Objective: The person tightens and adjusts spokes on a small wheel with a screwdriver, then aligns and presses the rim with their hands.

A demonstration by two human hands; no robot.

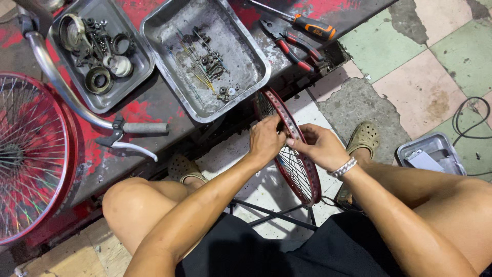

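Both hands meet on a small red spoked wheel (289, 149) held on edge between the knees. Left hand (265, 141) is closed on the rim's near-left side, fingers curled over it. Right hand (316, 145) pinches the rim from the other side, thumb and fingertips pressed to the red band, a beaded bracelet (344, 167) on its wrist. Whether something tiny sits between the fingertips, cannot tell, too small.

Far left of the hands, a larger red wheel (31, 154) lies flat with its spokes showing. Up and left of the left hand, a chrome handlebar (66, 92) with a grey grip and brake lever (130, 146) rests across a worn red bench (138, 110). Above that, a metal tray (97, 100) holds bearings, rings and other small parts. Straight above the hands, a second metal tray (253, 54) holds loose spokes and nipples. Up and right of the right hand, red-handled pliers (292, 48) and an orange-handled screwdriver (307, 24) lie on the bench edge. Just right of the right hand, a foot in a tan clog (364, 137) rests on the tiled floor. Further right, a small metal tray (433, 154) sits on the floor, and a black cable (469, 123) curls beyond it.
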